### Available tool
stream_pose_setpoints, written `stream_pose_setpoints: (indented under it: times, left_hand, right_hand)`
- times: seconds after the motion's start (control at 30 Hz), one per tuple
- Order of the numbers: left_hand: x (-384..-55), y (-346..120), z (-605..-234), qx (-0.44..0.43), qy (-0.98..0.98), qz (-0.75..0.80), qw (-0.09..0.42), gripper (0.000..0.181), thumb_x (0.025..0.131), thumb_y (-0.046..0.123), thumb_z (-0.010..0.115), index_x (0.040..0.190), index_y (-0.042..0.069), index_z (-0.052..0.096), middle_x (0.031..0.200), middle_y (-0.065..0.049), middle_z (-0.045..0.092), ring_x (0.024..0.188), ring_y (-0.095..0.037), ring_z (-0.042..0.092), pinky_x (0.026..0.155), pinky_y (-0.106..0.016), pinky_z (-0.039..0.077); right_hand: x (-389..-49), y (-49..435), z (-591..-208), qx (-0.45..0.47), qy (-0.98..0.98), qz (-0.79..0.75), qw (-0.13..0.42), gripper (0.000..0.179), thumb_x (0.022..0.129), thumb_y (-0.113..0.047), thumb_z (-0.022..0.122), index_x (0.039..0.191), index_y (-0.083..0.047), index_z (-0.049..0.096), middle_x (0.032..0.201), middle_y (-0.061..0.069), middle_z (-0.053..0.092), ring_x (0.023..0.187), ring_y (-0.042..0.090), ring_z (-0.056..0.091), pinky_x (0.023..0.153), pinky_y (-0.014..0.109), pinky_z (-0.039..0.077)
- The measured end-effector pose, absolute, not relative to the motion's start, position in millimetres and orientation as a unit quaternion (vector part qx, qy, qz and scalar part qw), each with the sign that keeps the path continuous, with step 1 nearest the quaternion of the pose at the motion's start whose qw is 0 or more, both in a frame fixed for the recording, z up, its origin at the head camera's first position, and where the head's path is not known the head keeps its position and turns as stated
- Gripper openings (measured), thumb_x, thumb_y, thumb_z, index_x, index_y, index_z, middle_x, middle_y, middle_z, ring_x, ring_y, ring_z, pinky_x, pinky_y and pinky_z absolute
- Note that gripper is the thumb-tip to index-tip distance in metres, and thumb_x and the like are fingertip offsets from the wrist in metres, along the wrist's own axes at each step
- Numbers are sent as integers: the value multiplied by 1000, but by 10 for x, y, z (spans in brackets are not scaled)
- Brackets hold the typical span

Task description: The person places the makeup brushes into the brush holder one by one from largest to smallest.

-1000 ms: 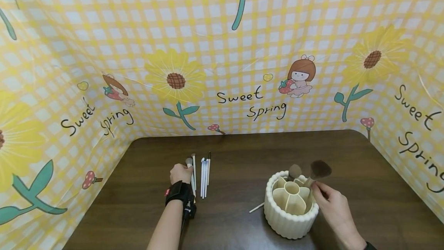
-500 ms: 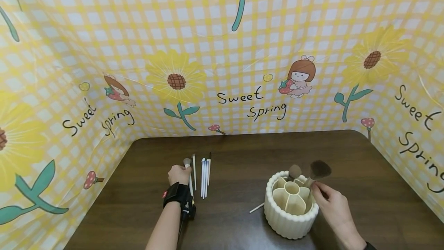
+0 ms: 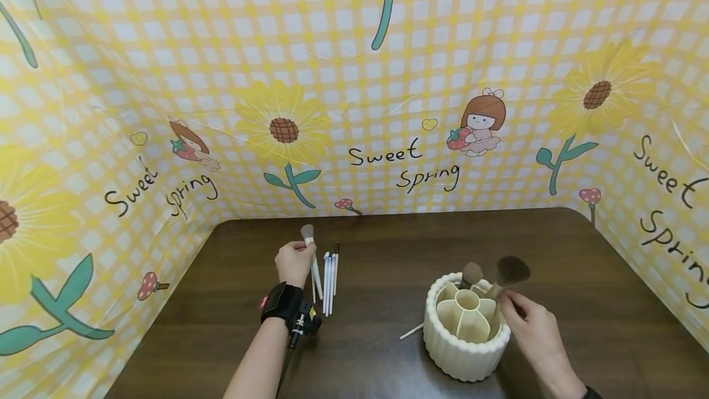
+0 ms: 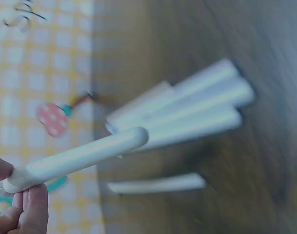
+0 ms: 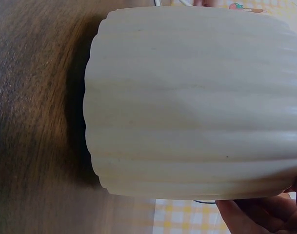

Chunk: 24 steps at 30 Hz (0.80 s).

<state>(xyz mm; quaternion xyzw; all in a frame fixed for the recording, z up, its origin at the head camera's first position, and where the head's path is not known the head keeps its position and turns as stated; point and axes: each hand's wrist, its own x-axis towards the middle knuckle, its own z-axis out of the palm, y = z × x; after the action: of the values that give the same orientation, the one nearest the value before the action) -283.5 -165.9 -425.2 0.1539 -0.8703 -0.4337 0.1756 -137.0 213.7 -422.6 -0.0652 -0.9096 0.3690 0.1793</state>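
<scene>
My left hand [image 3: 293, 262] pinches a makeup brush [image 3: 308, 234] near its grey bristle head, with the bristles upward. In the left wrist view the brush's white handle [image 4: 89, 156] slants away from my thumb and fingertips, above other white handles [image 4: 202, 105]. My right hand [image 3: 532, 325] grips the rim of a cream, ribbed brush holder [image 3: 465, 359] at its right side. A large dark fluffy brush [image 3: 512, 271] and a smaller round brush [image 3: 471, 274] stand in the holder. Its ribbed wall fills most of the right wrist view.
Several slim white brushes [image 3: 330, 285] lie side by side on the dark wooden table [image 3: 376, 245], just right of my left hand. A thin white stick [image 3: 411, 332] pokes out left of the holder. A yellow checked cloth [image 3: 354, 109] hangs behind and at both sides.
My left hand has lifted the makeup brush from the table and moved slightly up and right, tilting it over the other brushes. My right hand and the holder have stayed put.
</scene>
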Motion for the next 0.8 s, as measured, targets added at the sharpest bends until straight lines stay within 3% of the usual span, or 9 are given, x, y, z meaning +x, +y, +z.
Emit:
stream_pose_setpoints:
  times: [0.33,0.57,0.8]
  left_hand:
    - [-2757,-1243,-3878,89,-831,-509,205,24,82,18,66,97,0,70,93,-16,73,87,-25,69,73,-29,53]
    - [-2581,-886,-3650,19,-805,-559,196,22,84,19,67,98,2,67,95,-15,72,86,-23,71,71,-26,54]
    - [-2329,-547,-3486,-78,-781,-599,157,21,87,15,67,102,1,64,99,-16,70,90,-25,69,75,-25,55]
  right_hand:
    - [-1380,2156,-4230,-66,-912,368,170,29,94,-21,53,106,-2,72,104,20,71,87,27,67,72,34,51]
    - [-1374,2156,-4232,-67,-910,369,176,27,93,-21,55,103,-4,73,101,17,73,79,12,63,69,30,49]
    - [-1381,2156,-4237,-62,-910,366,184,26,93,-21,55,102,-5,74,99,17,73,79,14,64,69,30,49]
